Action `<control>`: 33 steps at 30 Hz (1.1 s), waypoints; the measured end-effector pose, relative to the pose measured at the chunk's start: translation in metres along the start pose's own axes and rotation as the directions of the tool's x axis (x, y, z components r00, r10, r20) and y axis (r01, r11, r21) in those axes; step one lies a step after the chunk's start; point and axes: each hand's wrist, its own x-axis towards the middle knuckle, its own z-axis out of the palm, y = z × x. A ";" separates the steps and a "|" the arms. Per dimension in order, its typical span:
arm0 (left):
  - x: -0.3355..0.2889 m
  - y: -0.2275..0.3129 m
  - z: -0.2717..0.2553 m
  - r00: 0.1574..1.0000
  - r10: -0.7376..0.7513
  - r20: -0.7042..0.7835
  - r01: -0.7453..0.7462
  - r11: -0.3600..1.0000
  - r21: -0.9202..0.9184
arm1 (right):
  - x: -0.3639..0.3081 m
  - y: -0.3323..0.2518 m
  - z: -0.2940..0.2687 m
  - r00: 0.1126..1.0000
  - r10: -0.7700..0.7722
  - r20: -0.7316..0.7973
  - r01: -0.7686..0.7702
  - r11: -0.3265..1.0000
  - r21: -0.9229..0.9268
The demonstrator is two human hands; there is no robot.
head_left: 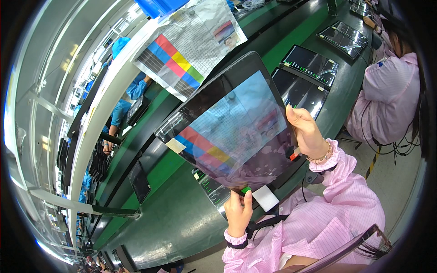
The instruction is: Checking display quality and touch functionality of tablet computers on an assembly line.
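Note:
A dark, glossy screen panel (248,136) the size of a tablet is held tilted above the bench in both my hands. Its face carries an image of a coloured printed sheet, reflected or displayed; I cannot tell which. My left hand (238,212) pinches the lower edge, the thumb by a green tab (246,190). Wrapped round the right edge is my right hand (307,135), thumb on the front, above a red tab (295,155). A cream sticker (175,145) sits at the panel's left corner. Close to my left hand is a white block (266,198). Another panel (210,187) lies partly hidden underneath.
A printed sheet (200,41) with colour blocks hangs beyond the panel. More panels (309,65) lie along the green bench (168,218) to the right; a dark one (139,182) lies left. A person in pink (387,95) sits at right. Blue-sleeved workers (120,111) are across the line.

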 end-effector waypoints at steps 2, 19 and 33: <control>0.000 -0.001 0.001 1.000 0.003 0.004 -0.003 1.000 0.006 | 0.001 -0.001 0.001 1.000 -0.017 -0.015 0.017 1.000 -0.010; 0.039 0.025 -0.007 0.927 -0.249 -0.281 0.115 0.900 -0.420 | -0.032 0.034 -0.018 0.976 0.216 0.007 -0.215 0.972 -0.091; -0.017 0.004 0.054 0.958 0.022 0.285 -0.190 0.794 0.578 | -0.015 0.044 -0.102 0.834 0.426 -0.352 -0.510 0.837 -0.197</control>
